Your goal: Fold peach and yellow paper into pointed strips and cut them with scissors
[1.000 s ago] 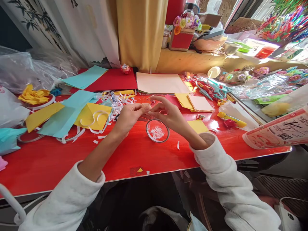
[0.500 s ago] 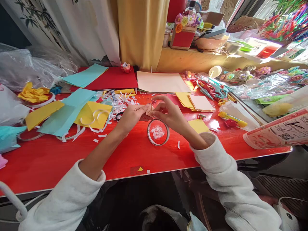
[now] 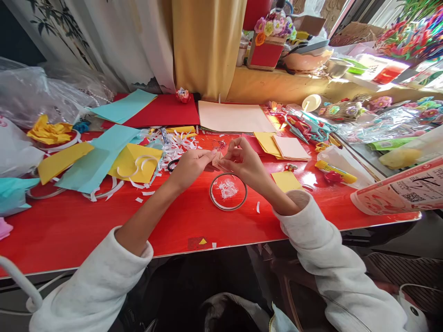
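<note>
Between my two hands is a small folded piece of pale pink paper, held above the red table. My left hand pinches its left side between thumb and fingers. From the right, my right hand grips it with thumb and fingertips, the index finger bent. Fingers cover much of the paper, so its exact folds are hard to see. Just below my hands, a round ring, perhaps a roll of tape, shows around white shreds on the tabletop.
To the left lie blue paper, a yellow sheet and white paper scraps. Square pink sheets, scissors and a yellow glue stick are on the right. A large printed cup stands tilted at the right edge.
The ring under my hands looks wider and thinner than before. My hands stay nearly in place with the pink paper, and the whole view shifts slightly.
</note>
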`<act>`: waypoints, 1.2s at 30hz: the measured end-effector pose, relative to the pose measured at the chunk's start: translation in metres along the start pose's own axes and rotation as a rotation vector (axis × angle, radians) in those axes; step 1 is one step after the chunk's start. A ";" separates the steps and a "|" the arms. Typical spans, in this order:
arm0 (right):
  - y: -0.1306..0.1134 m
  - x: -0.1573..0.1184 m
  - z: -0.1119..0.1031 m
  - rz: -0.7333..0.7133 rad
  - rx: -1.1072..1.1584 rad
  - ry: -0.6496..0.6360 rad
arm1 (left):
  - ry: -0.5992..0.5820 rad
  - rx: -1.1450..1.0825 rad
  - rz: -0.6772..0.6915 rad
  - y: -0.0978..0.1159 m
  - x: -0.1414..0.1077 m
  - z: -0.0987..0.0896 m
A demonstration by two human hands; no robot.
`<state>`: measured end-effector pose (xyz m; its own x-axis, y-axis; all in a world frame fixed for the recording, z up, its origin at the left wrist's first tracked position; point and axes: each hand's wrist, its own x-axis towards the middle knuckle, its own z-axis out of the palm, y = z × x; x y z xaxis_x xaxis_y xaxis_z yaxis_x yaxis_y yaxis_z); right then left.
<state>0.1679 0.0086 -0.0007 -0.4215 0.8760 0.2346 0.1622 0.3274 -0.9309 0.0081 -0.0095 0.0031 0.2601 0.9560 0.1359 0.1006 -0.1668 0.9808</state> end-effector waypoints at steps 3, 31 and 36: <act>0.003 -0.001 0.002 -0.003 0.037 -0.004 | 0.015 0.119 0.005 0.001 0.000 -0.002; -0.002 0.006 -0.013 0.158 0.122 0.066 | 0.137 -0.175 -0.080 -0.003 0.006 -0.013; -0.006 0.004 -0.016 0.223 0.057 -0.226 | 0.204 -0.238 -0.015 0.001 0.007 -0.013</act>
<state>0.1792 0.0161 0.0105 -0.5699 0.8208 -0.0388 0.2248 0.1104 -0.9681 -0.0021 -0.0002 0.0066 0.0595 0.9907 0.1223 -0.1305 -0.1138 0.9849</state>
